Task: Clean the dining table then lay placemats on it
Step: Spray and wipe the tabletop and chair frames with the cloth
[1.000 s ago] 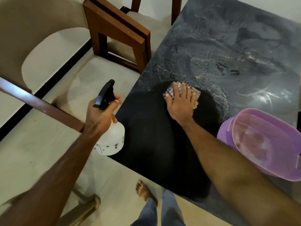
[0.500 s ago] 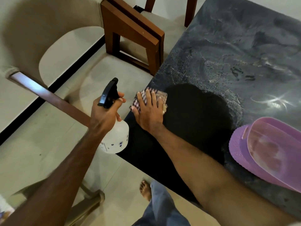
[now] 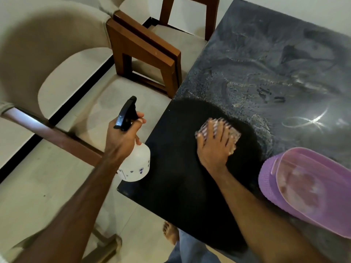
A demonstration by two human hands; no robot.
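Near the corner of the dark stone table (image 3: pixel 266 59), the right hand (image 3: pixel 215 145) is lying flat, fingers spread, pressing a checked cloth (image 3: pixel 230 128) against the surface, and the cloth is showing only past the fingertips (it is blurred, so the pattern is hard to read). Just off the table's edge, the left hand (image 3: pixel 121 135) is gripping a white spray bottle (image 3: pixel 136 164) by the neck, fingers curled round it under the black trigger head, and holding it over the floor beside the corner. At the right, a purple plastic basin (image 3: pixel 307 188) is sitting on the table, near the right forearm. Wet streaks are glinting on the far part of the top. Two wooden chairs with pale cushions are standing beside the table, one (image 3: pixel 144 48) touching its edge.
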